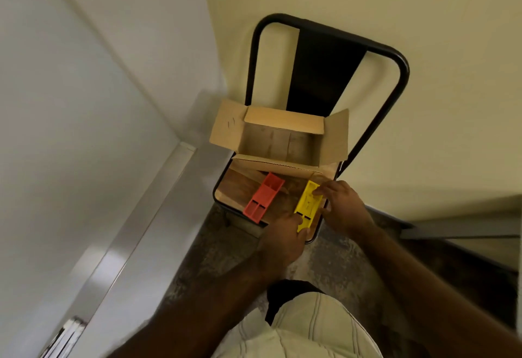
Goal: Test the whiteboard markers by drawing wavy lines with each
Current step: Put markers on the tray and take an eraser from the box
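Both hands on yellow tray [306, 205]: my left hand [282, 240] pinches near end, right hand [343, 206] grips far right edge. Tray sits on chair seat [237, 188], right of red tray [264, 197], near open cardboard box [279, 140]. No markers visible. I'd lift level, both ends together. Whiteboard [65, 103] left.

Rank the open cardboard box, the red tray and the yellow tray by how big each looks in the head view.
1. Cardboard box, clearly the largest.
2. Red tray and yellow tray look about alike. The left hand and right hand holding the yellow tray cover parts of it, so no ranking between them.
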The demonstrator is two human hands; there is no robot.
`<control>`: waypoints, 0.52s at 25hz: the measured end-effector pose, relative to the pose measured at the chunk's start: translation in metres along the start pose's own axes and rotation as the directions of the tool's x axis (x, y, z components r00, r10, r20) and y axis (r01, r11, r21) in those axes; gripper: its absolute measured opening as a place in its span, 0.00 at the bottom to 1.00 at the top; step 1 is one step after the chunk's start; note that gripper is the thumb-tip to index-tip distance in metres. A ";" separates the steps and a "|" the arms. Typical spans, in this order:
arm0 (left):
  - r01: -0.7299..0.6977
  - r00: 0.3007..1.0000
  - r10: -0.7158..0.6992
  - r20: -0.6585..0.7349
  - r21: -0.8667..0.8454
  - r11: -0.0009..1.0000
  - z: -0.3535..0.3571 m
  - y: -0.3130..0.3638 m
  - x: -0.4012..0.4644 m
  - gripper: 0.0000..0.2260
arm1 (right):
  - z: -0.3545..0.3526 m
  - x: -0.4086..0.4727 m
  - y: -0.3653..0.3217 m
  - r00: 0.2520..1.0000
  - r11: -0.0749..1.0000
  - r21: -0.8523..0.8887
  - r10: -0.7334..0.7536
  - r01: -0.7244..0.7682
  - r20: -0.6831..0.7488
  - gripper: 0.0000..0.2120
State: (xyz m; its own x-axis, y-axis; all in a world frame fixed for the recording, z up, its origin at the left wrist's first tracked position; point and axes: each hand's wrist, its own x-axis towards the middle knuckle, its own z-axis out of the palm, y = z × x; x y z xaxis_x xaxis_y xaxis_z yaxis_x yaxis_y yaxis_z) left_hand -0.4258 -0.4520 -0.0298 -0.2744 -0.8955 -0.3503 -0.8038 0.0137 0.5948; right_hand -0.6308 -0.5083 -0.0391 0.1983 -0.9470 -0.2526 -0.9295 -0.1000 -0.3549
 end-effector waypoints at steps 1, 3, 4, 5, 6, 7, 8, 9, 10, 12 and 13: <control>0.000 1.000 0.000 0.015 0.039 0.999 0.005 0.001 0.004 0.15 | 0.003 0.000 0.003 1.000 1.000 -0.018 -0.008 0.009 0.012 0.21; 0.001 1.000 -0.004 0.026 0.120 0.993 0.013 0.001 0.009 0.15 | 0.007 0.001 0.007 0.999 0.998 -0.047 -0.038 0.039 0.019 0.21; 0.002 1.000 -0.006 0.026 0.162 0.987 0.016 0.002 0.011 0.15 | 0.008 0.002 0.009 0.998 0.997 -0.057 -0.060 0.061 0.015 0.20; -0.005 1.000 0.001 0.022 0.202 0.979 0.019 0.004 0.013 0.15 | 0.008 0.003 0.013 0.996 0.994 -0.059 -0.088 0.088 0.008 0.21; -0.022 1.000 0.017 0.020 0.240 0.971 0.021 0.005 0.013 0.15 | 0.007 0.003 0.015 0.995 0.993 -0.056 -0.101 0.101 0.013 0.22; -0.039 0.999 0.035 0.021 0.272 0.962 0.022 0.006 0.013 0.15 | 0.007 0.004 0.018 0.994 0.993 -0.047 -0.111 0.112 0.024 0.22; -0.049 0.999 0.044 0.023 0.287 0.957 0.023 0.006 0.013 0.14 | 0.005 0.002 0.021 0.992 0.992 -0.038 -0.118 0.119 0.034 0.23; -0.051 0.999 0.047 0.020 0.283 0.958 0.023 0.005 0.011 0.13 | 0.006 0.000 0.023 0.990 0.990 -0.033 -0.135 0.136 0.034 0.23; -0.056 0.998 0.053 0.017 0.266 0.962 0.022 0.003 0.008 0.12 | 0.006 -0.003 0.023 0.988 0.988 -0.032 -0.147 0.149 0.040 0.22; -0.100 0.995 0.101 0.006 0.236 0.967 0.020 -0.006 -0.001 0.11 | 0.006 -0.011 0.019 0.986 0.987 -0.021 -0.157 0.158 0.049 0.22; -0.129 0.991 0.135 -0.014 0.210 0.969 0.018 -0.011 -0.007 0.10 | 0.007 -0.014 0.015 0.986 0.988 -0.015 -0.154 0.155 0.056 0.22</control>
State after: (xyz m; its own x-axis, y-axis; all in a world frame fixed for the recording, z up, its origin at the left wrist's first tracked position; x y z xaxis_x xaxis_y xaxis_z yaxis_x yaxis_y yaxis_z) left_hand -0.4244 -0.4379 -0.0470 -0.3727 -0.8917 -0.2569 -0.8547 0.2220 0.4693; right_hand -0.6452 -0.4946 -0.0474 0.3562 -0.9018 -0.2446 -0.8920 -0.2502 -0.3765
